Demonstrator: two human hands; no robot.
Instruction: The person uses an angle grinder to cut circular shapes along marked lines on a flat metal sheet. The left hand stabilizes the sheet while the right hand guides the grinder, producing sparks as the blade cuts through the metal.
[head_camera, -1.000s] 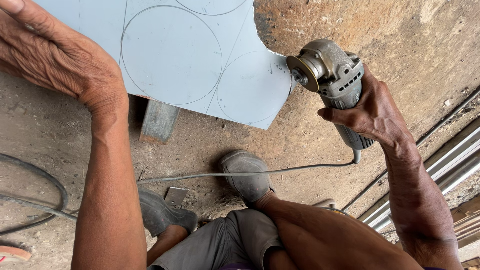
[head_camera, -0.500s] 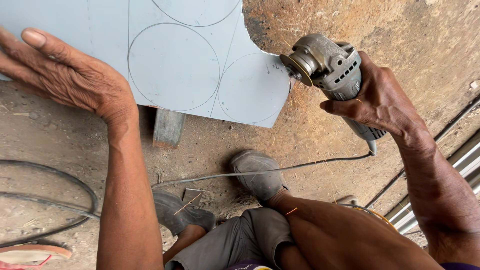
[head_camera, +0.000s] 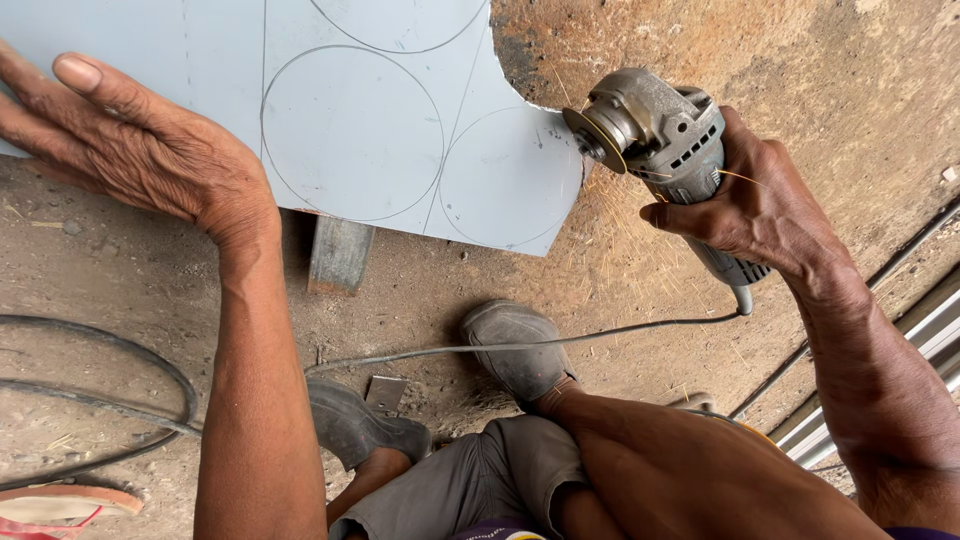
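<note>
A pale grey metal sheet (head_camera: 350, 130) marked with scribed circles lies raised above the dirt floor. My left hand (head_camera: 130, 150) presses flat on its left part, fingers spread. My right hand (head_camera: 760, 205) grips a grey angle grinder (head_camera: 665, 135). Its disc (head_camera: 592, 140) touches the sheet's right edge beside a marked circle (head_camera: 510, 180), and sparks spray down from the contact. The sheet's upper right edge is cut in a curve.
A wooden block (head_camera: 338, 255) props the sheet from below. The grinder's cord (head_camera: 520, 348) runs across the floor over my grey shoes (head_camera: 520, 350). Dark cables (head_camera: 110, 395) loop at the left. Metal rails (head_camera: 900, 340) lie at the right.
The view has shifted so sheet and hands sit lower in frame. The grinder has moved in to the sheet's edge, and sparks now fly from the disc.
</note>
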